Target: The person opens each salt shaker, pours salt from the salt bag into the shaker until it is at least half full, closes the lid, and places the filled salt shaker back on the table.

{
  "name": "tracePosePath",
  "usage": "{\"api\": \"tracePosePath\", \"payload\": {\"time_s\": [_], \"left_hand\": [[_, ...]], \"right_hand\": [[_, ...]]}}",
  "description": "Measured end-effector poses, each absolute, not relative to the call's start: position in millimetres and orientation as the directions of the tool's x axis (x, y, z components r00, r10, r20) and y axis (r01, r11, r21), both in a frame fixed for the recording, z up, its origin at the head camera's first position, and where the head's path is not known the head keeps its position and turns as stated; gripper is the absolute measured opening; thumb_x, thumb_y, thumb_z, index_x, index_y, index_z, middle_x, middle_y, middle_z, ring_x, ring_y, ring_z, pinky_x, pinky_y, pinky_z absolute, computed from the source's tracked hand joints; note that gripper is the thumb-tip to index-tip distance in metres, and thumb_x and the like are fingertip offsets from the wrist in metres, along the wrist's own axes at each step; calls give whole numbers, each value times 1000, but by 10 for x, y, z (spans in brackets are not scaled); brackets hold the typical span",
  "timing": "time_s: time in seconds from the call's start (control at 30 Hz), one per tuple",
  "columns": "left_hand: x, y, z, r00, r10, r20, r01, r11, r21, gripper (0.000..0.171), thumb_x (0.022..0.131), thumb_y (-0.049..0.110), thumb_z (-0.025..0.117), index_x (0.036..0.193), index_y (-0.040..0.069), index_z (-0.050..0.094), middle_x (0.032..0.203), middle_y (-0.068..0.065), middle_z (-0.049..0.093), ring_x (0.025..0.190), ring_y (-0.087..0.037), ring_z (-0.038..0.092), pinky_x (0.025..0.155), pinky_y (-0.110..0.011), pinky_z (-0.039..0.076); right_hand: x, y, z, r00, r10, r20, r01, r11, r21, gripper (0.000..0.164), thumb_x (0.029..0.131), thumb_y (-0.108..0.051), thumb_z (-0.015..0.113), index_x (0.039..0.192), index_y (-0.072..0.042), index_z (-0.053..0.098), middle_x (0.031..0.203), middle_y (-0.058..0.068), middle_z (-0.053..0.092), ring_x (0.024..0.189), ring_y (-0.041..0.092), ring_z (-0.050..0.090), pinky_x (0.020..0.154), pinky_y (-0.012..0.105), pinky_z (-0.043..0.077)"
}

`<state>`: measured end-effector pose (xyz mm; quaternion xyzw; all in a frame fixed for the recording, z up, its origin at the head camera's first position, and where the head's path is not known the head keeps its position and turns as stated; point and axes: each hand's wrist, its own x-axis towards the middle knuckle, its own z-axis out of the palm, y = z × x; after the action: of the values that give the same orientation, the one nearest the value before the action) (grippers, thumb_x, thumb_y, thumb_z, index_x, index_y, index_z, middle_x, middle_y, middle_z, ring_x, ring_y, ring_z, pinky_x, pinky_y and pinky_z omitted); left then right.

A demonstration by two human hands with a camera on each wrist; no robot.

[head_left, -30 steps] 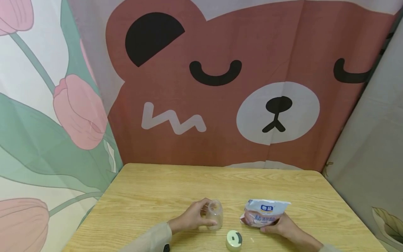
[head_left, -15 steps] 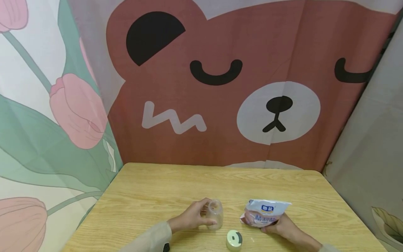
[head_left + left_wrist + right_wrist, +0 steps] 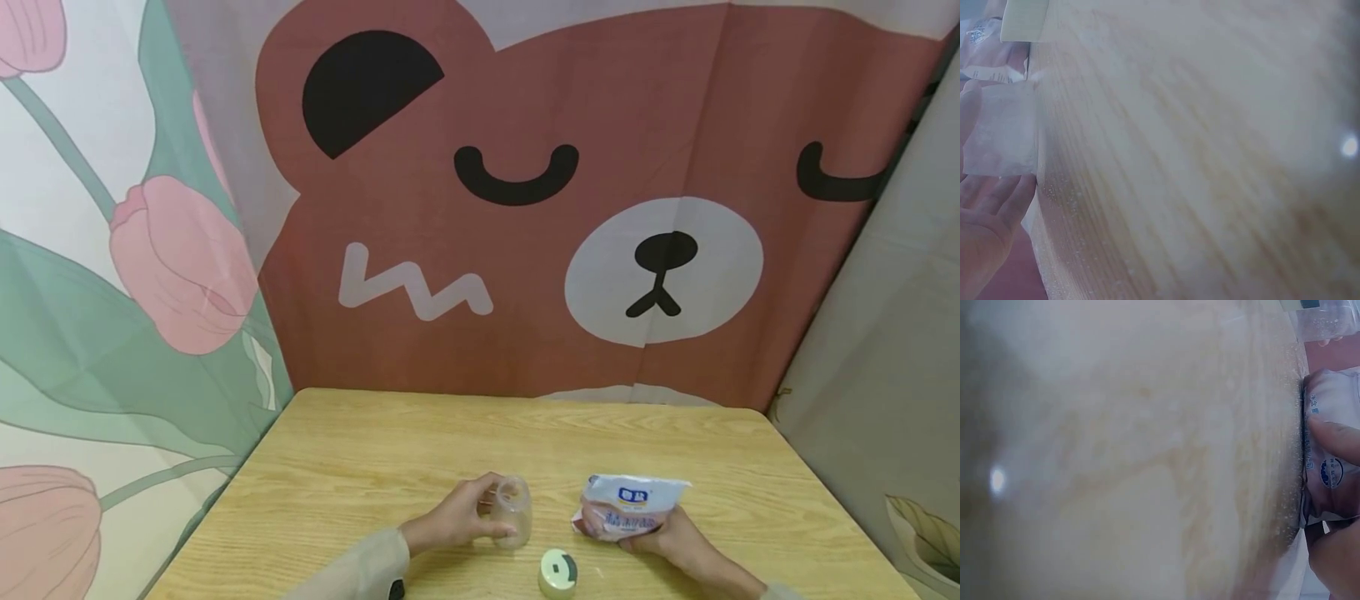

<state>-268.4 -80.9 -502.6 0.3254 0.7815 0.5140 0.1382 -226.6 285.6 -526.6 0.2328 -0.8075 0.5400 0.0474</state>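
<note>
My left hand grips a clear, uncapped jar, its thumb on the near side and its fingers behind. In the left wrist view the jar stands on the table between thumb and fingers. To the right, my right hand holds a white and pink printed plastic packet. The packet rests on the table in the right wrist view, with the thumb across its face. Between the hands, nearer to me, lies a pale green round lid with a dark mark on top.
A light wooden table lies beneath everything. A curtain with a bear print hangs behind its far edge. A tulip-print curtain hangs at the left, and a grey curtain at the right.
Almost nothing differs. The packet's top tips very slightly left in the head view; both hands, the jar and the lid keep their places.
</note>
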Motion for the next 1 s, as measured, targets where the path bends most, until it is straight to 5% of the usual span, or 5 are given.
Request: {"api": "tracePosePath", "payload": {"time_s": [0.37, 0.5, 0.77, 1.0], "left_hand": [[-2671, -795, -5000, -745, 658, 112, 366, 262, 893, 50, 87, 16, 79, 130, 8, 55, 128, -6, 62, 111, -14, 63, 93, -25, 51], [-2690, -800, -5019, -740, 663, 117, 376, 262, 889, 51, 87, 19, 78, 131, 7, 54, 128, -8, 62, 111, -13, 62, 92, -24, 51], [-2688, -800, -5005, -751, 651, 107, 361, 269, 893, 50, 86, 16, 79, 129, 6, 55, 129, -9, 62, 111, -15, 63, 91, -23, 50], [-2674, -803, -5001, -754, 649, 102, 345, 259, 902, 50, 86, 15, 79, 129, 6, 55, 129, -9, 62, 111, -15, 63, 92, -23, 51]], "right_hand": [[-2322, 2862, -5258, -853, -342, 393, -459, 137, -878, 56, 73, 9, 81, 123, 2, 56, 113, -8, 69, 103, 7, 64, 86, 20, 51], [-2311, 2859, -5207, -896, -303, 324, -379, 144, -914, 54, 77, 7, 79, 125, -6, 58, 112, -10, 69, 101, 8, 65, 84, 22, 53], [-2310, 2858, -5183, -961, -174, 216, -249, 195, -949, 54, 80, 4, 78, 129, 0, 57, 111, -11, 69, 101, 6, 63, 84, 20, 50], [-2279, 2797, -5145, -993, -95, 72, -77, 42, -996, 39, 85, 2, 73, 122, -11, 68, 111, -7, 69, 103, 9, 61, 87, 22, 50]]}}
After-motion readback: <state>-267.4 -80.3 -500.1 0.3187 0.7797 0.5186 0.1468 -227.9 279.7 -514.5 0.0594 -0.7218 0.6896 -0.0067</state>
